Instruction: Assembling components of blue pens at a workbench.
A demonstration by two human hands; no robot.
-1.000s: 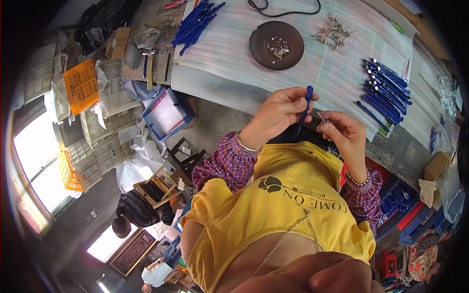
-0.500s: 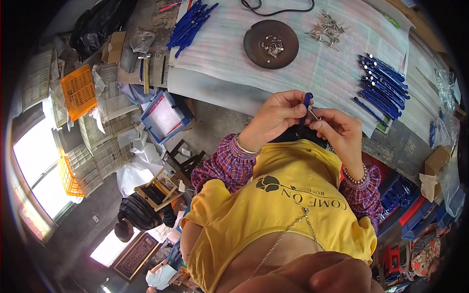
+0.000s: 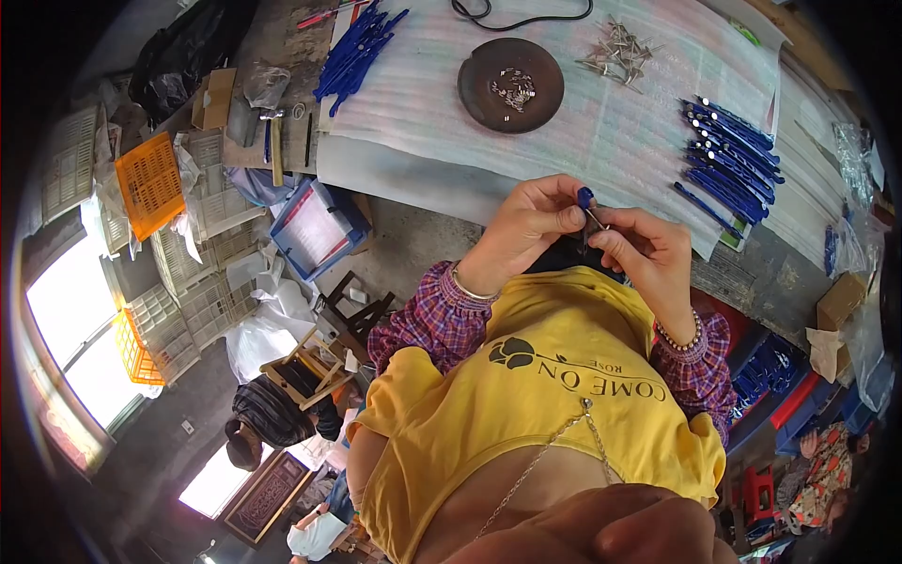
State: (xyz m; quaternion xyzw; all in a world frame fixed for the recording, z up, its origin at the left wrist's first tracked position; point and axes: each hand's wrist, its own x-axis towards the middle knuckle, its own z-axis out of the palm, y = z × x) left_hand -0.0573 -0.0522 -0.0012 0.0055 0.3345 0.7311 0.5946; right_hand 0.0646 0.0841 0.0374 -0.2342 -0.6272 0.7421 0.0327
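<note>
Just off the near edge of the surface (image 3: 404,155), the left hand (image 3: 528,233) pinches a blue piece (image 3: 585,196); hold it steady so the right hand (image 3: 650,256), fingertips closed on a slim metal pin (image 3: 596,219), can align it. Beyond that edge, a dish (image 3: 479,101) holds metal bits (image 3: 514,91).

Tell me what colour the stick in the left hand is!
The stick is dark blue at its rounded top; the head view shows it best.

The left hand (image 3: 526,227) and right hand (image 3: 656,256) nearly meet before the waist, each pinching with thumb and fingers, forearms (image 3: 425,315) angled inward.
</note>
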